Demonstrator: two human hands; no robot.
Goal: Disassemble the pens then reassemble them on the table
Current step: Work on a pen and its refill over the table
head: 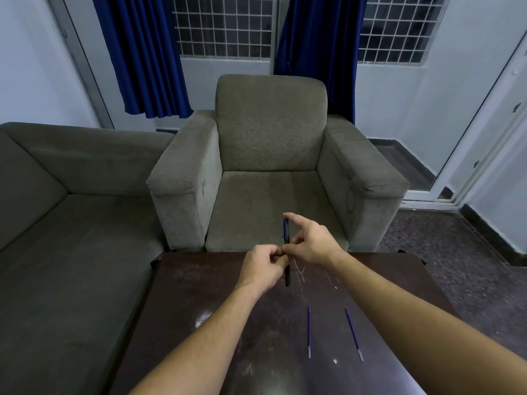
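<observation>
The pen [286, 252] is standing upright above the table's [199, 280] far edge, with the left hand [261, 267] pinching its middle and the right hand [309, 243] pinching just above, forefinger raised. Two refills [309, 332] are lying nearer on the table. Judging by this, twisting gently with a steady lower grip should be separating it cleanly.

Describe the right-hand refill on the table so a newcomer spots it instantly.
On the dark table, near its front edge, lie two thin blue refills. The right refill is nearer the right forearm and slants, its metal tip angled right; the left refill lies almost straight.
</observation>
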